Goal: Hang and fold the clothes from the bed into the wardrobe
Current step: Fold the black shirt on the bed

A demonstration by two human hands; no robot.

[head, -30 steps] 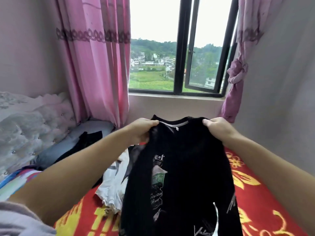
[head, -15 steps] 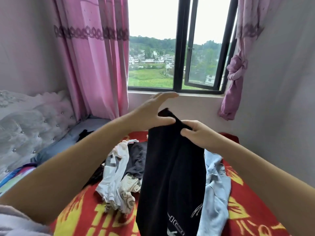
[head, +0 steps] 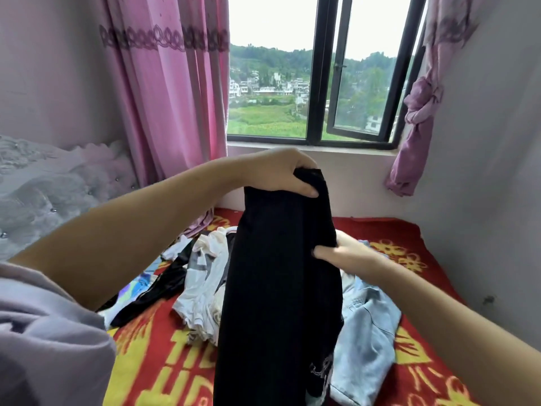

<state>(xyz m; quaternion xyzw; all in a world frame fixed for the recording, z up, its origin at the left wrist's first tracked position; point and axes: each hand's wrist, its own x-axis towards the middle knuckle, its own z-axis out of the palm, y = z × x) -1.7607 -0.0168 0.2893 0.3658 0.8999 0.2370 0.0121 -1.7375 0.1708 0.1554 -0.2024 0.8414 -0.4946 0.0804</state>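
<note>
Both-hand grip on black shirt (head: pixel 281 273) above bed (head: pixel 164 361)

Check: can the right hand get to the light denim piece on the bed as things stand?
Probably yes: the right hand sits just above the denim piece, nothing between, but it must release the black shirt first.

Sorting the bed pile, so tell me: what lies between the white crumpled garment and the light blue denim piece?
In the head view, the hanging black shirt, held by the left hand.
</note>
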